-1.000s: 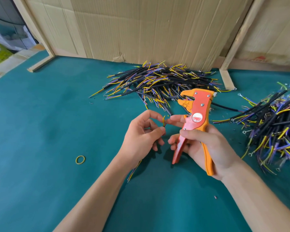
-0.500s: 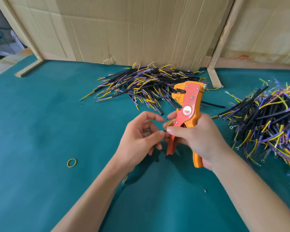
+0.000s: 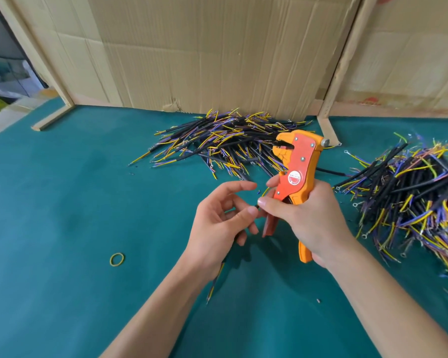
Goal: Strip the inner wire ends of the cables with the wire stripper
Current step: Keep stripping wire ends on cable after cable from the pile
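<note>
My right hand (image 3: 305, 218) grips the orange and red wire stripper (image 3: 296, 171) upright, jaws pointing left at the top. Its thumb and forefinger also pinch the thin wire ends of a black cable (image 3: 215, 280). My left hand (image 3: 217, 218) holds that cable in its curled fingers, thumb tip meeting my right thumb; the cable's lower end with yellow and purple wires sticks out below my left wrist. A yellow wire (image 3: 265, 190) curves up between the two hands.
A pile of black cables with yellow and purple wires (image 3: 223, 143) lies behind the hands against the cardboard wall (image 3: 217, 52). A second pile (image 3: 411, 192) spreads at the right. A yellow rubber band (image 3: 117, 259) lies on the green mat (image 3: 62, 202) at the left.
Both hands have come closer together. My right thumb has moved onto the wire ends beside my left thumb, and the stripper stands more upright.
</note>
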